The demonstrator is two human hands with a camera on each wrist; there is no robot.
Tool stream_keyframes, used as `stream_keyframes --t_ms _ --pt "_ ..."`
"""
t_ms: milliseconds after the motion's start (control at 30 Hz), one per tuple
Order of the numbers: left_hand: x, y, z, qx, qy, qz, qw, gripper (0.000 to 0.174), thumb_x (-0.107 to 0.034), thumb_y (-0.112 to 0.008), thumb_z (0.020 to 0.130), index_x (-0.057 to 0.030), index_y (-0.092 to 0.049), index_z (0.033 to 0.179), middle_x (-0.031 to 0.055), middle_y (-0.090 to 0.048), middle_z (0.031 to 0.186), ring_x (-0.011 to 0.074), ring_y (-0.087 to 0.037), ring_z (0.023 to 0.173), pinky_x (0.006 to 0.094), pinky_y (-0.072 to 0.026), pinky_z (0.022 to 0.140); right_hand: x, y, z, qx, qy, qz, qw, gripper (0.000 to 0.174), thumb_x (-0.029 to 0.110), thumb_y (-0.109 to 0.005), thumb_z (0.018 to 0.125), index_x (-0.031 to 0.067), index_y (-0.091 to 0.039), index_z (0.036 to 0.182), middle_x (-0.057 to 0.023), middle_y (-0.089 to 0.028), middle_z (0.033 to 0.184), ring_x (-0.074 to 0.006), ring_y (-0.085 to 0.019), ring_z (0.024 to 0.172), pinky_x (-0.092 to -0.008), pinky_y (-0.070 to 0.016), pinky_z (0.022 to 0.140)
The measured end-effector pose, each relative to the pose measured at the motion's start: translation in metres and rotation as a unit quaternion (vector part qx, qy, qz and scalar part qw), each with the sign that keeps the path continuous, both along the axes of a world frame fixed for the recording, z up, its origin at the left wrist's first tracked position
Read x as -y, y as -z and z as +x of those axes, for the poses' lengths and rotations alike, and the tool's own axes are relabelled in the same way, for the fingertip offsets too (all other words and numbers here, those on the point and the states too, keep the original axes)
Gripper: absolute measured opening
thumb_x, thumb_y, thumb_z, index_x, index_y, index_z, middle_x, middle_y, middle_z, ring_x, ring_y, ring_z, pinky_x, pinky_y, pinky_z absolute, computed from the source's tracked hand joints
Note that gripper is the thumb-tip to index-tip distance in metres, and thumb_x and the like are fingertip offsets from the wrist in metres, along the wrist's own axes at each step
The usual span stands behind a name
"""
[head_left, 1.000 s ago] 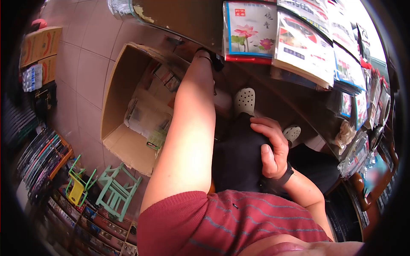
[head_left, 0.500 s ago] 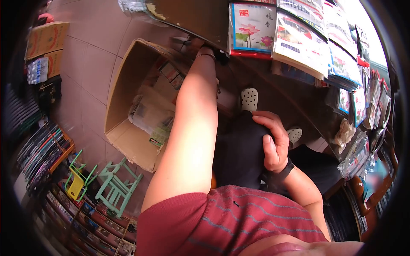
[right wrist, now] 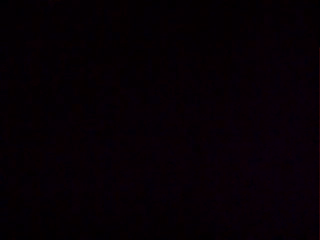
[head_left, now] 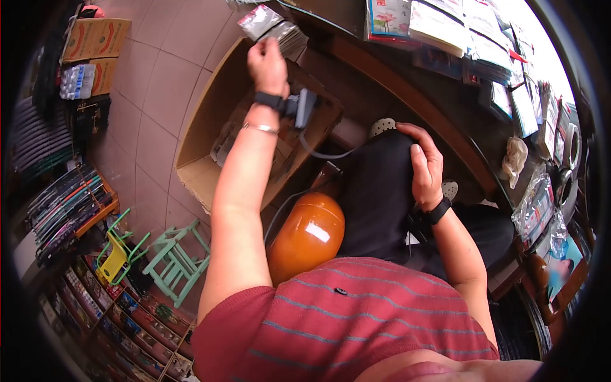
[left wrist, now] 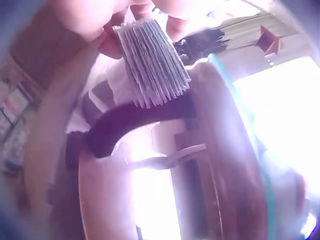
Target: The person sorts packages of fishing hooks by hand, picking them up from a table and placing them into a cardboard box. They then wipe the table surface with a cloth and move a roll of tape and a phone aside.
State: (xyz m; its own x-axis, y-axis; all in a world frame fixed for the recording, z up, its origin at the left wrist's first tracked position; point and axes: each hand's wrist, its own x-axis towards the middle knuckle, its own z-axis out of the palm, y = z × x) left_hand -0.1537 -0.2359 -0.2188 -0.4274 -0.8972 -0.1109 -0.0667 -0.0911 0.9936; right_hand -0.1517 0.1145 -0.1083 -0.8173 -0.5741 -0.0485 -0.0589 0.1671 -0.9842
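Note:
In the head view my left hand [head_left: 267, 67] is raised over the far rim of an open cardboard box [head_left: 194, 143]. It grips a bundle of thin packets in clear plastic [head_left: 289, 39], with a dark band across it. The left wrist view shows the stacked packet edges [left wrist: 152, 65] fanned a little below the fingers. My right hand [head_left: 428, 162] rests on the dark-trousered knee with its fingers relaxed, holding nothing. The right wrist view is black.
A dark table [head_left: 344, 19] with a wooden edge runs along the top right, bearing banded packet bundles [head_left: 439, 25]. A glossy orange rounded object [head_left: 309, 232] stands beside the leg. Small green chairs [head_left: 175, 264] and stacked cartons [head_left: 95, 41] are at the left.
My left hand, earlier low by the table's edge and mostly hidden, has come up and left over the box, now holding the packet bundle. The right hand stays on the knee.

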Motion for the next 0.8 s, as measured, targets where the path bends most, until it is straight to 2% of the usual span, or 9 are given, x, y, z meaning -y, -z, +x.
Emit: stream_keyframes --t_ms 33,100,167,267,433,500,567,767,800 --pt "0.001 -0.019 0.025 -0.064 0.004 0.014 0.998 0.021 -0.015 -0.066 0.095 0.0002 -0.064 0.108 0.0039 -0.065 0.104 0.0136 -0.058 0.093 0.0298 -0.0474 0.085 0.000 -0.001 0.000 -0.002 -0.001 -0.001 1.000 0.035 0.012 -0.047 0.092 -0.0028 -0.064 0.119 -0.0165 -0.065 0.120 -0.0270 -0.060 0.116 -0.0350 -0.0419 0.104" --pt "0.010 -0.033 0.076 -0.008 0.006 -0.041 0.999 0.020 -0.012 -0.064 0.095 -0.0022 -0.059 0.112 0.0034 -0.061 0.105 0.0134 -0.057 0.100 0.0295 -0.0456 0.089 0.000 -0.002 0.005 0.011 0.005 0.001 1.000 0.035 0.011 -0.046 0.093 -0.0033 -0.063 0.119 -0.0158 -0.065 0.121 -0.0259 -0.060 0.116 -0.0342 -0.0413 0.104" --pt "0.025 -0.007 0.126 -0.037 0.000 0.047 0.998 0.022 -0.015 -0.069 0.092 -0.0049 -0.057 0.107 -0.0013 -0.056 0.097 0.0086 -0.051 0.088 0.0254 -0.0446 0.076 0.001 -0.002 0.007 0.017 0.007 -0.005 1.000 0.035 0.011 -0.045 0.094 -0.0035 -0.064 0.120 -0.0147 -0.065 0.120 -0.0240 -0.059 0.116 -0.0330 -0.0407 0.104" --pt "0.027 0.020 0.173 0.072 -0.067 0.165 0.981 0.028 -0.008 -0.069 0.089 -0.0063 -0.052 0.112 0.0010 -0.055 0.101 0.0129 -0.051 0.089 0.0284 -0.0424 0.080 0.005 -0.007 0.009 0.032 0.012 0.018 0.999 0.035 0.014 -0.046 0.095 -0.0022 -0.064 0.120 -0.0119 -0.065 0.119 -0.0203 -0.059 0.115 -0.0310 -0.0405 0.103" --pt "0.034 0.119 0.221 0.120 -0.082 0.054 0.988 0.034 -0.009 -0.071 0.084 -0.0044 -0.051 0.111 0.0114 -0.058 0.110 0.0238 -0.056 0.104 0.0371 -0.0446 0.093 0.010 -0.011 0.009 0.056 0.005 0.027 0.998 0.036 0.014 -0.045 0.095 -0.0028 -0.063 0.122 -0.0110 -0.065 0.120 -0.0186 -0.058 0.115 -0.0299 -0.0395 0.104" --pt "0.030 0.127 0.222 0.358 -0.092 -0.083 0.925 0.037 -0.009 -0.072 0.078 -0.0040 -0.052 0.108 0.0165 -0.058 0.108 0.0322 -0.056 0.105 0.0415 -0.0438 0.094 0.012 -0.012 0.009 0.048 0.008 0.032 0.998 0.037 0.015 -0.044 0.095 -0.0030 -0.063 0.121 -0.0114 -0.065 0.120 -0.0192 -0.058 0.116 -0.0302 -0.0385 0.105" --pt "0.027 0.150 0.224 0.418 -0.076 -0.239 0.873 0.034 -0.006 -0.068 0.071 -0.0047 -0.053 0.102 0.0191 -0.057 0.105 0.0393 -0.054 0.106 0.0478 -0.0431 0.093 0.013 -0.012 0.009 0.049 0.007 0.039 0.998 0.039 0.016 -0.044 0.094 -0.0033 -0.063 0.122 -0.0123 -0.065 0.121 -0.0199 -0.057 0.117 -0.0308 -0.0377 0.106" --pt "0.010 0.205 0.185 0.513 -0.090 -0.250 0.816 0.040 -0.014 -0.074 0.073 -0.0059 -0.055 0.107 0.0191 -0.056 0.113 0.0399 -0.054 0.109 0.0477 -0.0447 0.092 0.013 -0.008 0.007 0.037 0.006 0.074 0.997 0.043 0.023 -0.045 0.093 -0.0045 -0.063 0.122 -0.0154 -0.064 0.125 -0.0243 -0.056 0.122 -0.0342 -0.0354 0.109" --pt "-0.002 0.203 0.174 0.528 -0.019 -0.230 0.817 0.047 -0.019 -0.076 0.074 -0.0060 -0.054 0.114 0.0202 -0.055 0.118 0.0404 -0.053 0.112 0.0479 -0.0454 0.093 0.014 -0.010 0.007 0.037 0.003 0.083 0.996 0.044 0.024 -0.046 0.093 -0.0047 -0.063 0.122 -0.0160 -0.063 0.126 -0.0255 -0.055 0.124 -0.0356 -0.0347 0.110"
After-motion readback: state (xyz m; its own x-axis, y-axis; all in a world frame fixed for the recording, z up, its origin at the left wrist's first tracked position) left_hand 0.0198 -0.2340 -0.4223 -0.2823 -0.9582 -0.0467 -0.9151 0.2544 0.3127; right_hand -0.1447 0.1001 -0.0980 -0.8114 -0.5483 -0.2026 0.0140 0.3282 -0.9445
